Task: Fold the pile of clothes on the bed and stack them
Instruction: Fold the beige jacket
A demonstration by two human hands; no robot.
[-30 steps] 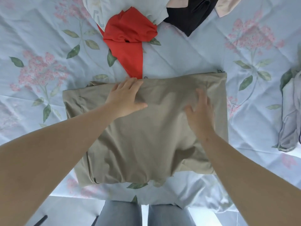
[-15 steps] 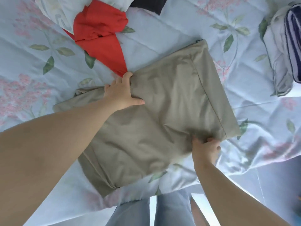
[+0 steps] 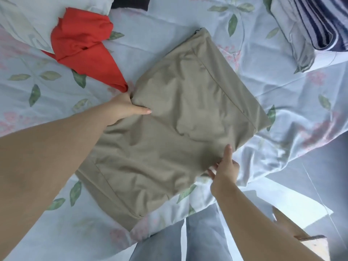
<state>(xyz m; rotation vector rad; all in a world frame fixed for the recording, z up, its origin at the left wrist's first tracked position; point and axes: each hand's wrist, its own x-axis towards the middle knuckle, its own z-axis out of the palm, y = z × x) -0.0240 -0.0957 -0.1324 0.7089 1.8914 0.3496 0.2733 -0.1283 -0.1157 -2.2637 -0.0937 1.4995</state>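
A folded khaki garment (image 3: 178,119) lies on the pale blue floral bedsheet (image 3: 169,25), turned at an angle. My left hand (image 3: 124,107) grips its far left edge, thumb on top and fingers tucked under the cloth. My right hand (image 3: 225,166) holds the near right edge, thumb up on the fabric and fingers beneath. A crumpled red garment (image 3: 84,46) lies just beyond my left hand, with a white piece (image 3: 28,19) and a dark one (image 3: 130,2) of the unfolded pile behind it.
At the far right sits a stack of folded clothes: a grey piece (image 3: 295,40) under a navy-and-white striped one (image 3: 323,21). The bed's near edge runs by my jeans-clad legs (image 3: 188,240). A wooden object (image 3: 310,245) shows at the bottom right.
The khaki garment has turned further clockwise and shifted toward the right. Both hands went from lying flat on it to gripping its edges. The view swung right, showing more of the folded stack.
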